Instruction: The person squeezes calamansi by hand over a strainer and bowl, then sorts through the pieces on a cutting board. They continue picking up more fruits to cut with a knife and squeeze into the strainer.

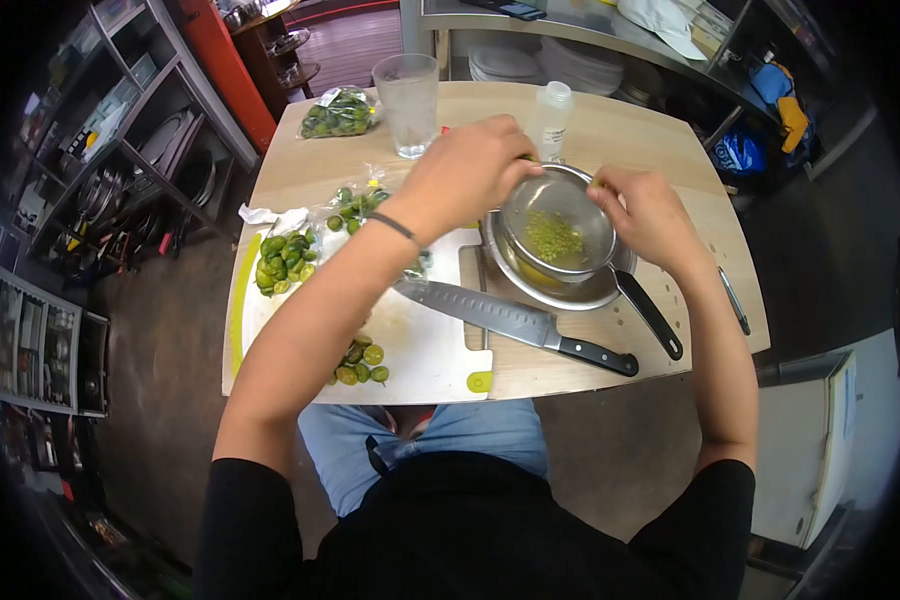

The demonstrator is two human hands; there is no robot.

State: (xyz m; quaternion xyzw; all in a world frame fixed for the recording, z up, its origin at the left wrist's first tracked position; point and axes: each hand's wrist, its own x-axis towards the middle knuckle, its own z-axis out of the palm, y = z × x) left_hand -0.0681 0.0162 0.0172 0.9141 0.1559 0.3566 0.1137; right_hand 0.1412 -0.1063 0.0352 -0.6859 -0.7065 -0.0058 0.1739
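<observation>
The left hand (470, 170), just above centre frame, is bunched with fingers pressed together over the near rim of the strainer (560, 225); what it pinches is hidden, though a sliver of green shows at the fingertips.

Far left on the cutting board (420, 350), a heap of halved green fruit (285, 262) lies beside crumpled plastic, apparently already worked. Lower centre-left, a small cluster of whole fruit (360, 362) sits on the board, judged still to be processed. Upper left, a sealed bag of fruit (338, 112) is unopened near a glass (407, 90).

At centre, a knife (510, 322) rests across the board's edge, blade pointing left.

Right of centre, the strainer sits in a metal bowl (530, 280) and holds a pile of green seeds and pulp. The right hand (645, 215) is curled at the strainer's far rim; its fingertips are pinched, the contents not discernible.

Assessment: work roughly midway.
</observation>
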